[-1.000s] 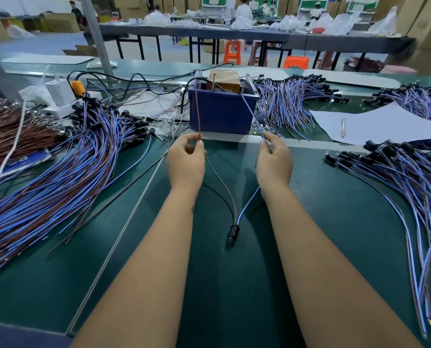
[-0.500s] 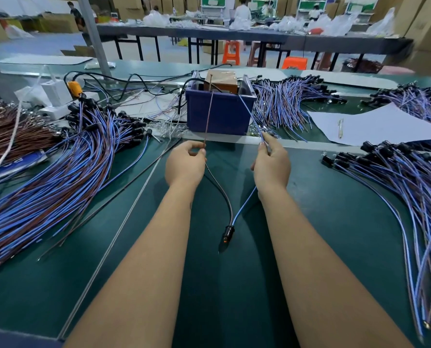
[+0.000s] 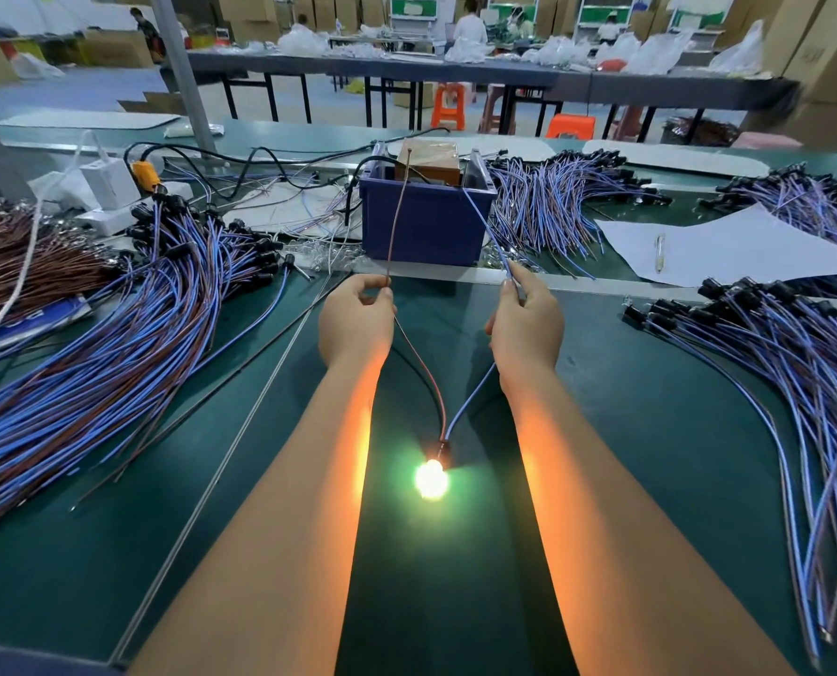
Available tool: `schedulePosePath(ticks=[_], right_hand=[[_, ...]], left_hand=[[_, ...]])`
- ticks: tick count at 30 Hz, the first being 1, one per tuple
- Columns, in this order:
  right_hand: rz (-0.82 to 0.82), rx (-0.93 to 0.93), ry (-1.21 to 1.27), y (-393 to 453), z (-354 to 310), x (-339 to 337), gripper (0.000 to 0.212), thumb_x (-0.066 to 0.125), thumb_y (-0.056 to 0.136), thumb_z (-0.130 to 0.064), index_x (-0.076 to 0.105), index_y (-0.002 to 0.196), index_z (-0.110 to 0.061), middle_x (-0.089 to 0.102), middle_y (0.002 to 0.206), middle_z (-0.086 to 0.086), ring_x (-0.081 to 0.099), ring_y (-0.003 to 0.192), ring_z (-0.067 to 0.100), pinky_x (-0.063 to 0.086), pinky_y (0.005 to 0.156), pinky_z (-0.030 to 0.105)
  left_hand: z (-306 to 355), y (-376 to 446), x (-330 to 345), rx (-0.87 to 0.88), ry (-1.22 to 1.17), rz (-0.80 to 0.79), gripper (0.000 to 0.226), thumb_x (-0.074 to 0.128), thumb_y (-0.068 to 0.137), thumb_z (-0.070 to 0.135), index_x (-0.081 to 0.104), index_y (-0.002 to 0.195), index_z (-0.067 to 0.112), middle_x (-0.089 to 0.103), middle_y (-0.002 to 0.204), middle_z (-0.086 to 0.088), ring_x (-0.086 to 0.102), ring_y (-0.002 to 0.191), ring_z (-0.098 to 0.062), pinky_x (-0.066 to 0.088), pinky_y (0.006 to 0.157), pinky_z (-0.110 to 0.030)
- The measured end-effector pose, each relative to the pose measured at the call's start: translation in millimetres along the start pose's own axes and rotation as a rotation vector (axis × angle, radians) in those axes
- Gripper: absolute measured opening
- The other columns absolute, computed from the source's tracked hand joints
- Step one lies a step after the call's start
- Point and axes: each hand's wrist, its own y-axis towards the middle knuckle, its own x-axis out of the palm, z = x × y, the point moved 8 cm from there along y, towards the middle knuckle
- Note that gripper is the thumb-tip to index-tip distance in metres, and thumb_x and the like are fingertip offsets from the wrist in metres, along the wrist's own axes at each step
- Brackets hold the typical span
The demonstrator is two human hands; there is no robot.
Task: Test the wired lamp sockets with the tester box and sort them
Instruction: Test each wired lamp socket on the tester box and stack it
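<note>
Head view: left hand is pinching the brown lead, right hand is pinching the blue lead, both ends reaching up to the tester box. Socket is lying between the forearms on the green table — bulb glowing. Risk: a lead slipping off its contact, light cutting out — misjudged as faulty.

One view only, head-mounted on the seated person, wide-angle, straight lines bowed toward the edges. It looked forward and down along both forearms to the left hand and right hand, close over the green table. The blue tester box sat centre frame, just beyond the hands. The upper band took in a far work table and cartons, well off. No second view shared the scene.
</note>
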Motion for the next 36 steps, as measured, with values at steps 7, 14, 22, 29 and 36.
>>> schedulePosePath(ticks=[7,14,22,29,36], right_hand=[[0.007,0.012,0.002,-0.4,0.2,-0.6,0.033,0.041,0.102,-0.024,0.059,0.128,-0.034,0.067,0.095,0.004,0.060,0.077,0.020,0.054,0.073,0.041],[0.022,0.013,0.000,-1.4,-0.7,-0.5,0.034,0.041,0.101,-0.024,0.060,0.128,-0.033,0.070,0.107,0.008,0.066,0.090,0.028,0.056,0.079,0.045],[0.009,-0.003,0.009,-0.9,-1.1,0.1,0.033,0.041,0.101,-0.025,0.060,0.125,-0.035,0.064,0.089,0.000,0.060,0.076,0.021,0.054,0.074,0.041],[0.003,-0.029,-0.001,-3.6,-5.8,-1.8,0.032,0.040,0.101,-0.024,0.061,0.123,-0.035,0.064,0.087,-0.003,0.065,0.082,0.026,0.055,0.073,0.040],[-0.052,-0.052,0.144,-6.8,-8.5,-3.0,0.032,0.044,0.100,-0.017,0.063,0.123,-0.029,0.054,0.058,-0.005,0.046,0.046,0.003,0.040,0.049,0.018]], left_hand=[[0.7,0.1,-0.2,0.005,0.003,0.001,0.013,0.058,0.091,0.025,0.065,0.091,0.035,0.069,0.074,0.012,0.059,0.064,-0.010,0.041,0.062,-0.025],[1.0,-0.5,-1.0,0.016,0.011,-0.001,0.012,0.058,0.091,0.024,0.065,0.092,0.035,0.070,0.080,0.010,0.059,0.070,-0.014,0.042,0.064,-0.026],[3.3,-1.1,-3.3,0.030,0.029,0.014,0.013,0.058,0.091,0.025,0.065,0.092,0.036,0.069,0.078,0.012,0.060,0.068,-0.011,0.038,0.056,-0.024],[4.0,-1.5,-3.0,0.036,0.016,0.015,0.014,0.058,0.091,0.024,0.064,0.087,0.037,0.068,0.074,0.013,0.064,0.071,-0.011,0.043,0.059,-0.024],[8.4,-6.0,-2.2,0.069,-0.080,-0.053,0.011,0.059,0.089,0.024,0.065,0.087,0.034,0.069,0.068,0.012,0.056,0.058,-0.005,0.043,0.055,-0.023]])
